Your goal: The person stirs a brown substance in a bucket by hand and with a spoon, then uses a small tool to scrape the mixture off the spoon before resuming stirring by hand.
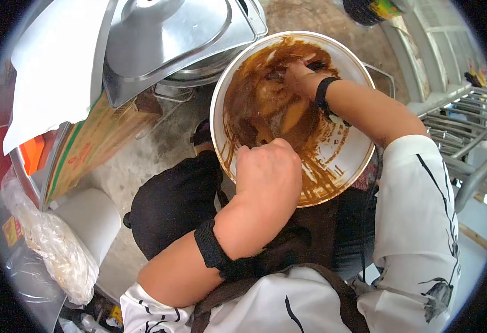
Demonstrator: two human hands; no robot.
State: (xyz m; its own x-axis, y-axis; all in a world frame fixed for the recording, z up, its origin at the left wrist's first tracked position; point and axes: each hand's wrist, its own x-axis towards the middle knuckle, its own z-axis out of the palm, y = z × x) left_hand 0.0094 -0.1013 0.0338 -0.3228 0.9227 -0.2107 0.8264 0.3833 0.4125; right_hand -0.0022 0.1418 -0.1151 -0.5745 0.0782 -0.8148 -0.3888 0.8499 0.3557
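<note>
Between my knees, a white bucket (pixel 360 139) leans with its mouth toward me, its inside smeared with thick brown paste (pixel 249 105). My left hand (pixel 269 169) is closed in a fist over the near side of the bucket; its fingertips and whatever they grip are hidden from above. My right hand (pixel 303 79) reaches deep inside toward the far wall, fingers bent and partly hidden against the paste. A small dark object (pixel 316 65) shows beside that hand, and I cannot make out its kind. Black bands circle both wrists.
A metal lid (pixel 166 39) rests on a pot at the upper left, near white sheeting (pixel 57 66) and a cardboard box (pixel 96 144). Clear plastic bags (pixel 60 250) lie at the lower left. A metal rack (pixel 460 127) stands at the right.
</note>
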